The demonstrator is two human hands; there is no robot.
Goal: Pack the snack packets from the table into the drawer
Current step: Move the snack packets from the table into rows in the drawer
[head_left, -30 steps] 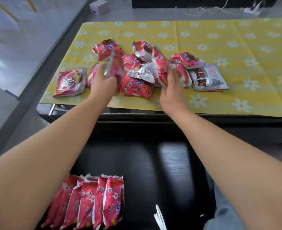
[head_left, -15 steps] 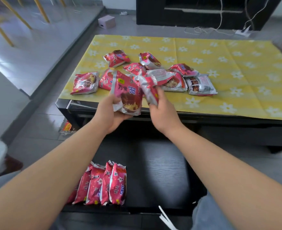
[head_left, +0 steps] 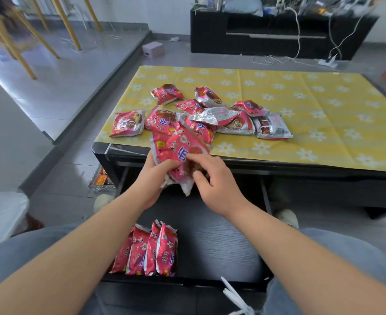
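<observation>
Several red and silver snack packets [head_left: 210, 114] lie in a loose pile on the yellow flowered cloth of the table [head_left: 301, 114]. Two red packets [head_left: 178, 151] are stacked together just off the table's front edge, above the open black drawer [head_left: 221, 242]. My left hand [head_left: 155, 180] grips them from the left and below. My right hand [head_left: 214, 178] rests on their lower right, fingers curled against them. Several red packets [head_left: 151, 251] stand on edge in a row at the drawer's near left corner.
A black TV cabinet [head_left: 278, 35] with cables stands beyond the table. A small pink box [head_left: 153, 49] sits on the floor at the back. A raised floor step runs along the left. My knees flank the drawer. White strips [head_left: 232, 294] lie at the drawer's front edge.
Both hands lifted packets off the pile and drew them toward me past the table's front edge, bringing them together into one stack. The view has tilted up.
</observation>
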